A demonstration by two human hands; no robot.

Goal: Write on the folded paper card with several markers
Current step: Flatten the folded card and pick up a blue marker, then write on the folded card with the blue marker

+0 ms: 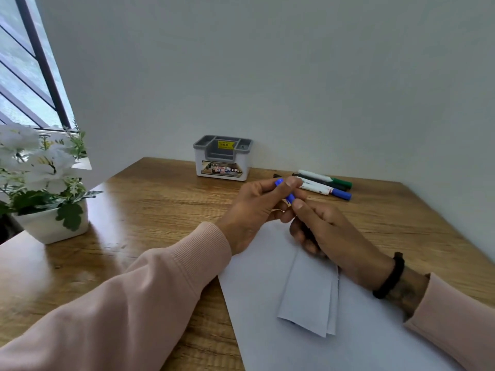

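Observation:
A folded white paper card [308,295] lies on a larger white sheet [267,330] near the table's front. Above the card's far end, both hands hold one blue marker [284,190]. My left hand [254,210] pinches its blue cap end between thumb and fingers. My right hand [321,228] grips the marker's body, which is mostly hidden inside the fingers. Three more markers [325,184], with blue, black and green caps, lie side by side on the table beyond the hands.
A white and grey desk organiser [222,159] stands against the back wall. A white pot of white flowers [48,188] sits at the left of the wooden table [150,210], under a window. A small black cap-like piece [277,175] lies by the markers.

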